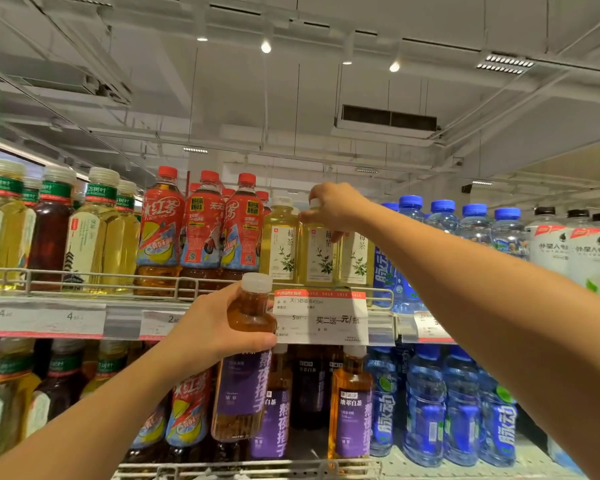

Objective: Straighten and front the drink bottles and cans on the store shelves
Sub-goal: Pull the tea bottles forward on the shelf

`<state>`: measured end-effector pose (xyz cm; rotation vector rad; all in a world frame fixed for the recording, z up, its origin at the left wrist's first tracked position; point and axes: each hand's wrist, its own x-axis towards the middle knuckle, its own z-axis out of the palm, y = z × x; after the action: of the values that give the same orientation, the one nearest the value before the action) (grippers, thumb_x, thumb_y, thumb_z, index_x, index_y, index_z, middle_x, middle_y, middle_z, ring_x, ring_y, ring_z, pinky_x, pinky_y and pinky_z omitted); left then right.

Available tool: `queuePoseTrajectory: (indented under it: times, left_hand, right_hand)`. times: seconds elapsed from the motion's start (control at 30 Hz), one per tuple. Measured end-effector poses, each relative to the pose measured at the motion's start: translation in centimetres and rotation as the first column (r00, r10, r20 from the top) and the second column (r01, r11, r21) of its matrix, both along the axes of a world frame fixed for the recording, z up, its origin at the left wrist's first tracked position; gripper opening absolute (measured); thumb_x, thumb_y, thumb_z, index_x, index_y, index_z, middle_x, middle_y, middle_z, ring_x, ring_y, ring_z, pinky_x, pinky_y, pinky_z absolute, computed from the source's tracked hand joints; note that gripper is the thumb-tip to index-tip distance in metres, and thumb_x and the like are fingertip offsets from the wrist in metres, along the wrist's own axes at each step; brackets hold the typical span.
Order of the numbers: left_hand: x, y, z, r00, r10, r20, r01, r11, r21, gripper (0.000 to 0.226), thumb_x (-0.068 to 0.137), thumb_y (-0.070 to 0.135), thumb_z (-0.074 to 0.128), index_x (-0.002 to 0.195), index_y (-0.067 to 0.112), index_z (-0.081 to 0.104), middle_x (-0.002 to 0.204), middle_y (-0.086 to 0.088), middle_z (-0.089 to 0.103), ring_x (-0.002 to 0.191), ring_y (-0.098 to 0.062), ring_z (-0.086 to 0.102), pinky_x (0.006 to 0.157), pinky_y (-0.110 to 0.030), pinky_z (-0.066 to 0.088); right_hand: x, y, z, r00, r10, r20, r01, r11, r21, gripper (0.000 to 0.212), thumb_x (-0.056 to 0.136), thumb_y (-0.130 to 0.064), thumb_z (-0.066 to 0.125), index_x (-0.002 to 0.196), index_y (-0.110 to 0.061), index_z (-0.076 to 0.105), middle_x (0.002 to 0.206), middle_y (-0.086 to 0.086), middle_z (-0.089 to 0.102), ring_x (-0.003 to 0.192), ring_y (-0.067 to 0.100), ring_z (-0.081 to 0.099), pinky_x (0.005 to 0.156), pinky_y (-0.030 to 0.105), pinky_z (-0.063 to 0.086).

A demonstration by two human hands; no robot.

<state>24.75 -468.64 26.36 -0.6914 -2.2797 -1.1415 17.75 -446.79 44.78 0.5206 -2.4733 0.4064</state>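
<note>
- At far left on the upper shelf we see tall clear plastic bottles of pale yellow and dark tea with green neck bands (pixel 94 233), standing upright behind the grey wire front rail (pixel 84 271).
- Right of them stand three red-capped plastic bottles of iced red tea with red and blue labels (pixel 201 230), upright at the rail.
- Our left hand (pixel 205 327) grips an amber tea bottle with a translucent white cap and purple label (pixel 243 358); thumb and fingers wrap its shoulder, and it hangs upright in front of the lower shelf, clear of the rows behind.
- Just right of that cap, a white sale price card with a red top strip (pixel 321 317) hangs from the upper shelf edge.
- Above the card, our right hand (pixel 333 206) pinches the white cap of the middle pale yellow square tea bottle with a white botanical label (pixel 317 254), which stands at the front of the upper shelf between two like bottles.
- Below, an orange-amber bottle with a purple label (pixel 350 410) stands on the lower shelf.
- Further right, blue-capped clear plastic water-drink bottles (pixel 444 216) fill both shelves.
- At far right stand white-wrapped bottles with black caps (pixel 548 244).
</note>
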Motion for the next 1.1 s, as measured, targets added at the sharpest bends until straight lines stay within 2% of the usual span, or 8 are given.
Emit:
queuePoseTrajectory:
  times: [0.33,0.47,0.57,0.6,0.7,0.77,0.9,1.1]
  left_hand:
    - [-0.2,-0.1,0.0,1.0,-0.004,-0.008,0.004,1.0,0.002,0.054,0.071,0.034,0.091,0.117,0.033,0.063,0.108,0.019,0.074,0.1,0.0,0.07,0.077,-0.014,0.053]
    - [-0.3,-0.1,-0.1,1.0,-0.015,-0.009,0.015,1.0,0.007,0.056,0.071,0.034,0.092,0.118,0.033,0.062,0.107,0.022,0.073,0.1,0.002,0.069,0.076,-0.01,0.052]
    - [-0.4,-0.3,-0.1,1.0,-0.002,-0.025,0.002,1.0,-0.014,0.056,0.07,0.042,0.091,0.118,0.037,0.062,0.109,0.023,0.071,0.102,0.003,0.067,0.078,-0.013,0.053]
    - [-0.4,-0.3,-0.1,1.0,-0.003,-0.026,0.002,1.0,-0.018,0.056,0.07,0.043,0.091,0.118,0.038,0.062,0.11,0.023,0.071,0.103,0.003,0.067,0.079,-0.014,0.054]
    - [-0.5,-0.4,-0.2,0.999,-0.008,-0.034,0.007,1.0,-0.021,0.057,0.07,0.044,0.09,0.119,0.039,0.061,0.111,0.023,0.071,0.103,0.004,0.066,0.082,-0.018,0.054]
    - [-0.6,-0.5,-0.2,0.999,-0.019,-0.039,0.018,1.0,-0.025,0.058,0.071,0.045,0.09,0.12,0.039,0.061,0.112,0.021,0.071,0.105,0.002,0.066,0.087,-0.022,0.055]
    - [-0.7,-0.6,-0.2,0.998,-0.018,-0.053,0.017,0.999,-0.033,0.058,0.07,0.048,0.09,0.119,0.04,0.062,0.111,0.021,0.071,0.105,0.001,0.066,0.092,-0.027,0.056]
    - [-0.8,-0.6,-0.3,0.998,-0.029,-0.064,0.027,0.999,-0.028,0.06,0.069,0.049,0.09,0.121,0.039,0.062,0.113,0.018,0.072,0.105,-0.002,0.068,0.093,-0.031,0.056]
  right_hand:
    - [1.2,-1.1,0.8,0.988,-0.151,-0.005,0.151,0.98,0.127,0.03,0.098,-0.043,0.061,0.098,-0.013,0.059,0.087,0.007,0.068,0.072,0.025,0.07,0.053,0.034,0.062]
    - [1.5,-1.9,1.4,0.932,-0.225,-0.284,0.294,0.928,0.229,0.036,0.091,-0.049,0.065,0.074,-0.02,0.052,0.072,0.002,0.064,0.068,0.02,0.063,0.058,0.032,0.055]
    - [0.9,-2.9,2.7,0.865,-0.164,-0.475,0.313,0.915,0.254,0.033,0.088,-0.048,0.069,0.084,-0.016,0.065,0.082,0.003,0.069,0.079,0.024,0.066,0.069,0.035,0.058]
    - [0.7,-3.4,3.0,0.892,-0.119,-0.437,0.258,0.926,0.275,0.035,0.087,-0.049,0.071,0.099,-0.016,0.069,0.095,0.003,0.072,0.089,0.025,0.067,0.078,0.038,0.059]
    - [0.3,-4.9,2.9,0.996,-0.046,-0.082,0.07,0.945,0.32,0.064,0.085,-0.047,0.078,0.136,-0.016,0.057,0.127,0.0,0.064,0.115,0.025,0.059,0.095,0.037,0.047]
    - [-0.4,-5.4,2.7,0.998,-0.053,0.024,0.043,0.943,0.329,0.067,0.08,-0.046,0.082,0.135,-0.016,0.057,0.126,0.0,0.064,0.113,0.025,0.059,0.09,0.037,0.045]
    - [-1.5,-5.1,3.3,0.993,0.005,0.116,-0.038,0.958,0.285,0.061,0.077,-0.043,0.085,0.124,-0.017,0.057,0.106,-0.006,0.065,0.089,0.014,0.061,0.064,0.023,0.041]
    - [-0.8,-4.5,4.3,0.979,0.034,0.202,-0.1,0.94,0.326,0.058,0.08,-0.04,0.083,0.127,-0.022,0.055,0.105,-0.007,0.068,0.083,0.006,0.062,0.063,0.021,0.04]
